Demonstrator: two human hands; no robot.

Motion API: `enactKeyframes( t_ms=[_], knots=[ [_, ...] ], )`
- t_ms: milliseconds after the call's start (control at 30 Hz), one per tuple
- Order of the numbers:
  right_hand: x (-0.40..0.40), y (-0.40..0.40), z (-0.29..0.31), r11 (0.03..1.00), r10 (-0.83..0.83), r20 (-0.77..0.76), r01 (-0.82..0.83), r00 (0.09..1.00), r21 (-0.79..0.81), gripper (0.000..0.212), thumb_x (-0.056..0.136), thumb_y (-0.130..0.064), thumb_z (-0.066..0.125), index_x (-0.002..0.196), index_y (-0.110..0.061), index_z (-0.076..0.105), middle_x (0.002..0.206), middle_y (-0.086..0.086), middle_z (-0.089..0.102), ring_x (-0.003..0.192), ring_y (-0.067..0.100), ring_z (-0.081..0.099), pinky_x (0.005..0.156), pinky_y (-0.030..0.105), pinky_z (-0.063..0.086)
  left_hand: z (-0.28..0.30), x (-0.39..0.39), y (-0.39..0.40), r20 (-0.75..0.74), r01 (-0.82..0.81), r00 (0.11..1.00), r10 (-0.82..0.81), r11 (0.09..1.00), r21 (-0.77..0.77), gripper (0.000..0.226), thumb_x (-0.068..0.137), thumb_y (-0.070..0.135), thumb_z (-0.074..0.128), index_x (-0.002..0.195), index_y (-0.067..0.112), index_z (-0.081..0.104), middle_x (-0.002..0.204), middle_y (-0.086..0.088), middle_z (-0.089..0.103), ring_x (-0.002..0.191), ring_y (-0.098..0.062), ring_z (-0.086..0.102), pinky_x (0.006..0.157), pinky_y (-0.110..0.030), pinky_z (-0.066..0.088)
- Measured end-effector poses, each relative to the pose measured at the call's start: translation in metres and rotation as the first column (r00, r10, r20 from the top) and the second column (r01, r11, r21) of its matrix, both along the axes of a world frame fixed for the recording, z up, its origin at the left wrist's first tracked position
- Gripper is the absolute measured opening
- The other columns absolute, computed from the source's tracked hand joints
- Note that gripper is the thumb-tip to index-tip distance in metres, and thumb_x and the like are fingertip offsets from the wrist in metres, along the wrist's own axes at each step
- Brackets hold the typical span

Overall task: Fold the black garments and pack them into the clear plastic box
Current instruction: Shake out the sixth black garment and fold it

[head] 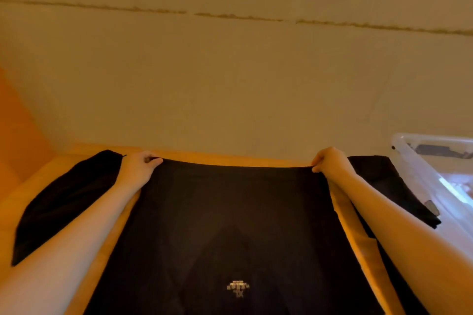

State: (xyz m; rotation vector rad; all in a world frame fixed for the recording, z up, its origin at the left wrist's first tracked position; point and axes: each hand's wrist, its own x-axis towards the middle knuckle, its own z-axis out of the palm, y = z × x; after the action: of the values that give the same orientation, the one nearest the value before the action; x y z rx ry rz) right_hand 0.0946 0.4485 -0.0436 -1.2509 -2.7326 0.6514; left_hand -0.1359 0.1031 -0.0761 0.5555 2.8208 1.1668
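Both hands, left hand (139,165) and right hand (330,162), pinch the black garment's (230,212) far edge taut; next, fold it nearward.

Two bare forearms reach forward; left hand (139,165) and right hand (330,162) each have fingers curled, pinching an edge.

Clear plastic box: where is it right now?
In the head view the clear plastic box sits at the right edge of the frame, against the wall, just beyond the right hand and beside a black garment lying at its near side.
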Motion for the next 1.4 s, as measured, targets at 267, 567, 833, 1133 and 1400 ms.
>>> enactKeyframes(
  t_ms=[267, 567, 833, 1133, 1400],
  knots=[
    [0.001, -0.034, -0.015, 0.986, 0.078, -0.221, -0.043, 0.972, 0.161, 0.042, 0.098, -0.016, 0.042, 0.138, -0.006, 0.039, 0.14, 0.013, 0.044, 0.126, 0.028, 0.045, 0.101, 0.032, 0.036, 0.008, 0.04, 0.018, -0.378, 0.106, 0.904, -0.2, 0.961, -0.256, 0.052, 0.094, 0.037, 0.048, 0.139, 0.013, 0.041, 0.145, -0.006, 0.04, 0.134, -0.025, 0.036, 0.107, -0.042, 0.034],
    [0.036, -0.062, -0.05, 0.986, 0.043, 0.194, -0.072, 0.98, 0.149, 0.072, 0.097, -0.051, 0.02, 0.148, -0.004, 0.002, 0.157, 0.013, -0.001, 0.145, 0.025, 0.0, 0.117, 0.036, 0.008, -0.016, 0.102, 0.009, 0.048, 0.277, 0.949, -0.312, 0.753, -0.597, 0.068, 0.097, 0.053, 0.02, 0.151, 0.016, 0.0, 0.159, -0.005, -0.005, 0.146, -0.023, -0.007, 0.118, -0.043, 0.002],
    [0.097, -0.125, -0.009, 0.953, 0.262, -0.047, -0.25, 0.964, 0.171, 0.07, 0.096, -0.048, 0.031, 0.149, -0.014, 0.001, 0.157, 0.002, -0.005, 0.144, 0.015, -0.007, 0.115, 0.03, 0.002, 0.012, 0.173, -0.056, -0.087, 0.354, 0.885, -0.457, 0.783, -0.511, 0.069, 0.095, 0.057, 0.025, 0.15, 0.025, 0.0, 0.157, 0.009, -0.01, 0.137, -0.003, -0.019, 0.114, -0.028, -0.006],
    [0.201, -0.188, -0.045, 0.859, 0.459, 0.257, -0.499, 0.85, 0.115, 0.129, 0.025, -0.083, -0.04, 0.136, -0.021, -0.021, 0.139, -0.013, -0.026, 0.13, 0.001, -0.023, 0.105, 0.017, -0.016, -0.023, 0.243, -0.118, -0.001, 0.422, 0.858, -0.514, 0.706, -0.569, 0.123, 0.039, 0.082, -0.038, 0.147, 0.03, -0.009, 0.141, 0.023, -0.023, 0.131, 0.0, -0.027, 0.109, -0.023, -0.013],
    [0.24, -0.18, -0.064, 0.815, 0.43, 0.353, -0.525, 0.831, 0.243, 0.074, 0.092, -0.066, 0.006, 0.147, -0.019, 0.019, 0.128, -0.004, 0.057, 0.126, 0.011, 0.045, 0.111, 0.026, 0.001, -0.022, 0.256, -0.139, -0.048, 0.394, 0.85, -0.525, 0.693, -0.604, 0.102, 0.054, 0.086, -0.023, 0.14, 0.033, -0.016, 0.147, 0.017, -0.023, 0.131, 0.003, -0.033, 0.11, -0.021, -0.018]
  ],
)
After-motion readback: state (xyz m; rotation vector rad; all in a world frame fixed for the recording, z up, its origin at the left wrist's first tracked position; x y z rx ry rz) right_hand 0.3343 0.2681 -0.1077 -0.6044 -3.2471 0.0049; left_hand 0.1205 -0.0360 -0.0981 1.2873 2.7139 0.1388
